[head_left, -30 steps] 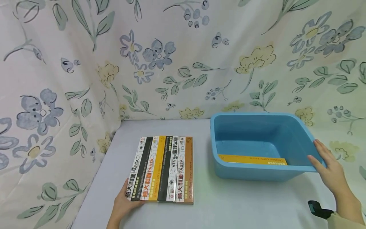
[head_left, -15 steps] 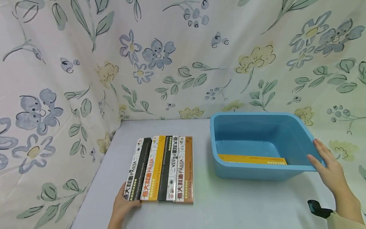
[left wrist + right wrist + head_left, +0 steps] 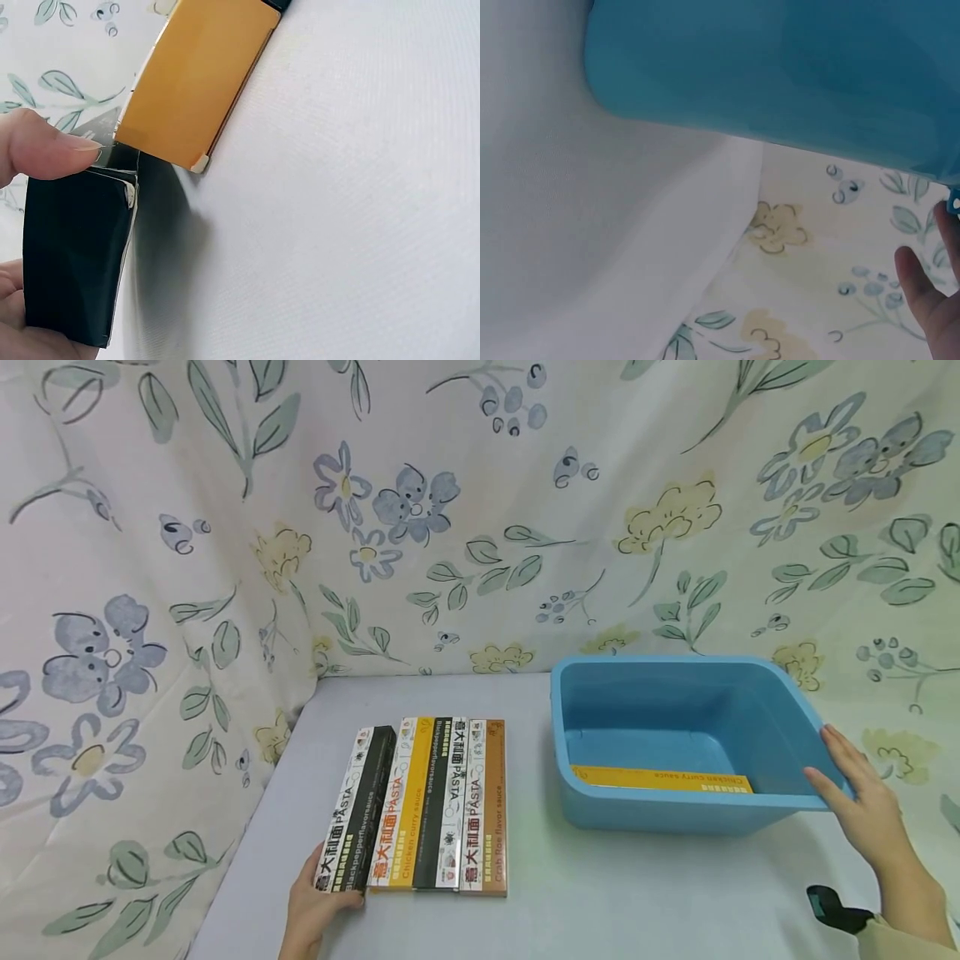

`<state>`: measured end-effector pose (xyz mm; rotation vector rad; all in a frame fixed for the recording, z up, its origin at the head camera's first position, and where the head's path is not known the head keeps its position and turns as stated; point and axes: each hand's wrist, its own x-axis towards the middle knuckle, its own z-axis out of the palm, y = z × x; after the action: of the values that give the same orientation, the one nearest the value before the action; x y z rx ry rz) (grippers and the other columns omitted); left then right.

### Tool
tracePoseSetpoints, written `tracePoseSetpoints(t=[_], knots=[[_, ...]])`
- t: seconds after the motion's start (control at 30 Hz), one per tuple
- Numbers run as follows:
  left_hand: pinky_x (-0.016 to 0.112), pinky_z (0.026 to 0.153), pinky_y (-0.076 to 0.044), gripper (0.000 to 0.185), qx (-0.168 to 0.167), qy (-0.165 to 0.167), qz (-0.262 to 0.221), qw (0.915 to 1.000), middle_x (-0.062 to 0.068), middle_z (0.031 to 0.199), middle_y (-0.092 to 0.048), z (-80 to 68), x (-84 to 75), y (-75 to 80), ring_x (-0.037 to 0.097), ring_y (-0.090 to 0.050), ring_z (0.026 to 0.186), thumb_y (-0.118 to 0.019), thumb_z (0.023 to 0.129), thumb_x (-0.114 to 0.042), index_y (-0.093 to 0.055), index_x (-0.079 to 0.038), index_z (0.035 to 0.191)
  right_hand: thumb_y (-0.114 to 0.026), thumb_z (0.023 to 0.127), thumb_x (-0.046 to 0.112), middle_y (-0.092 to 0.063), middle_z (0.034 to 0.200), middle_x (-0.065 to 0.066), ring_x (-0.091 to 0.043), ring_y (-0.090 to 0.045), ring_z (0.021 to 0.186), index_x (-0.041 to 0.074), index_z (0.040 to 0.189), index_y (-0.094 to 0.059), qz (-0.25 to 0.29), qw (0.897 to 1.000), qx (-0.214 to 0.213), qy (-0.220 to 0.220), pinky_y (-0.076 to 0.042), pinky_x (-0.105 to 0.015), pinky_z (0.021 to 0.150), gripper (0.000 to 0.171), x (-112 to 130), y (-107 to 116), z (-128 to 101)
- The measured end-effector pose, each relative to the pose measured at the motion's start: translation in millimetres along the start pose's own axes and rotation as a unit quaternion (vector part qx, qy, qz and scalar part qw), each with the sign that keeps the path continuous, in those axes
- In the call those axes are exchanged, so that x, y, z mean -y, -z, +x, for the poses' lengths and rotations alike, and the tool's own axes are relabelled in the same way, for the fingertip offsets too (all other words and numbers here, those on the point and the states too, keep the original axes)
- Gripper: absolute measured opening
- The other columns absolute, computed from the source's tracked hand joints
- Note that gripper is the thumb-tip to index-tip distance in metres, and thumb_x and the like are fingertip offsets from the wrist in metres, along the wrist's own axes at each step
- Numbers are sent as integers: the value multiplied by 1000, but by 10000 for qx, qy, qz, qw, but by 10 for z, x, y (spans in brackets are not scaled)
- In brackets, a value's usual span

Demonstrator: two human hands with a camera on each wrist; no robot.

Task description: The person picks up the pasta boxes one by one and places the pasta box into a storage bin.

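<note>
In the left hand (image 3: 315,895), fingers (image 3: 34,345) pinch the leftmost black box (image 3: 363,814), just drawn aside from the row (image 3: 440,806), so seemingly free to lift; the right hand (image 3: 868,814) touches the tub (image 3: 660,814) (gripping or not, I cannot tell).

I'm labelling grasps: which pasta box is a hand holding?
The leftmost box, black and white, gripped by the left hand; no hand holds the three beside it or the yellow one in the tub.
</note>
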<state>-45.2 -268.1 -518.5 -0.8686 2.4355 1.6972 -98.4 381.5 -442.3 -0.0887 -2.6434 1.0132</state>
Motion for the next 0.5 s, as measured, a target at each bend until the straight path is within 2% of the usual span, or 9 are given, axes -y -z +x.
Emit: tracePoseSetpoints(t=[0.2,0.4,0.5], knots=[[31,86,-41,121,23,72,-193,9998,29,149,-31,-23,-26,47,40,-39,123,-78,52,8,-15,-3,155,-49,99,22,-4,162,-8,-48,0,143,11,156,-14,-21,10000,-12,33,0,-77,99,68,3,1,4],[29,85,-40,123,16,49,-345,9994,27,152,-28,-61,-110,72,40,-38,126,-77,53,9,-12,-8,156,-49,98,23,-3,162,-7,-48,0,143,11,156,-13,-9,10000,30,-23,0,-78,97,69,-7,9,9],[20,81,-41,122,46,-19,-401,9992,25,153,-26,-88,-172,87,40,-37,128,-76,55,10,-12,-10,157,-49,98,24,-2,162,-6,-49,0,143,12,156,-13,2,10000,49,-60,0,-79,97,69,-15,10,5]])
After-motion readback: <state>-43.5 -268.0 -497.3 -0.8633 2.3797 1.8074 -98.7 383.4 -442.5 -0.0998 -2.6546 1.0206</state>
